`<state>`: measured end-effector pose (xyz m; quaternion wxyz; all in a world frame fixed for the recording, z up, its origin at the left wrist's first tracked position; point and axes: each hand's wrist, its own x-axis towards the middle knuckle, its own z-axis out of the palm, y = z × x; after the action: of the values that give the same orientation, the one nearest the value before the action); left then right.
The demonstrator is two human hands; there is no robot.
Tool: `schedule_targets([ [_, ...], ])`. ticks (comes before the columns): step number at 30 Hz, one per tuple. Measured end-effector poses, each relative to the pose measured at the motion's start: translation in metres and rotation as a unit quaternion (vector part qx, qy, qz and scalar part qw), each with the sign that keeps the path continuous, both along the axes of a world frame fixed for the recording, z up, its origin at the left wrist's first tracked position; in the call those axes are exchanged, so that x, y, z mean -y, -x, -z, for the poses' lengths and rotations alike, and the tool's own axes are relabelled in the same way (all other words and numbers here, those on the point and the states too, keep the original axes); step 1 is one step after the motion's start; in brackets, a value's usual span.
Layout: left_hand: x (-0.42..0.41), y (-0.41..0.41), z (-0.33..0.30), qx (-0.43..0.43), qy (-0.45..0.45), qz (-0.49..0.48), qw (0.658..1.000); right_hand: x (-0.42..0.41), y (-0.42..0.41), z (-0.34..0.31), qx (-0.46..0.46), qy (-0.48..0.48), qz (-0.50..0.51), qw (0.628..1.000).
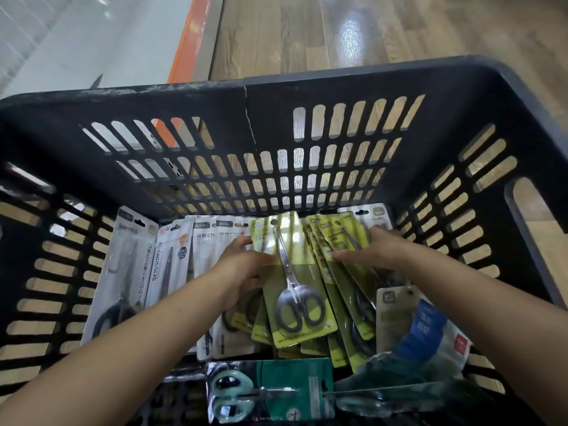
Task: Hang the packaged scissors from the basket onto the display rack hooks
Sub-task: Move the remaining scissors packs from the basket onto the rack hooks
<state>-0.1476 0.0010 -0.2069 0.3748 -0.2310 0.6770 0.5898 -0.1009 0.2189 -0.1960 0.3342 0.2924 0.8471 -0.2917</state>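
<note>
Now left hand (242,272) grips yellow scissors pack (295,281)

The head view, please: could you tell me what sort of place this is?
Most likely a shop aisle during restocking: a black plastic basket holds many carded retail scissor packs with hang holes, on wood-look flooring beside an orange-edged shelf base.

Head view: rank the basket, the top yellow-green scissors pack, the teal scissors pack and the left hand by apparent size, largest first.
1. Basket.
2. Top yellow-green scissors pack and teal scissors pack: look alike, and the teal one lies nearer the camera, so unranked.
3. Left hand.
</note>
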Motion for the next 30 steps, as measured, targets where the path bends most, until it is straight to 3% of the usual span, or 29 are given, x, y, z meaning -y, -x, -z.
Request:
schedule_targets([
  [5,0.002,0.001,0.004,0.004,0.012,-0.001,1.0,0.006,-0.001,-0.001,-0.002,-0.015,0.0,1.0],
  [9,0.001,0.004,0.004,0.001,0.037,-0.001,0.999,0.006,0.005,-0.01,-0.025,0.039,0.038,0.998],
  [12,0.003,0.011,-0.003,-0.016,0.055,-0.009,0.998,0.01,0.012,-0.026,-0.018,0.057,-0.009,0.998],
  [18,0.0,0.014,-0.037,-0.059,-0.002,0.015,0.998,0.03,0.02,-0.055,-0.068,0.065,-0.053,0.994],
  [21,0.004,0.01,-0.062,-0.106,-0.006,0.043,0.993,0.028,0.019,-0.082,-0.105,0.118,-0.016,0.987],
  [24,0.018,0.011,-0.085,-0.13,-0.03,0.026,0.991,0.018,0.012,-0.112,-0.161,0.215,0.062,0.961],
  [28,0.04,0.007,-0.117,-0.14,-0.091,0.013,0.986,0.007,0.001,-0.145,-0.241,0.355,0.188,0.884],
  [30,0.048,0.003,-0.126,-0.156,-0.1,0.008,0.983,0.007,-0.007,-0.152,-0.264,0.382,0.217,0.859],
])
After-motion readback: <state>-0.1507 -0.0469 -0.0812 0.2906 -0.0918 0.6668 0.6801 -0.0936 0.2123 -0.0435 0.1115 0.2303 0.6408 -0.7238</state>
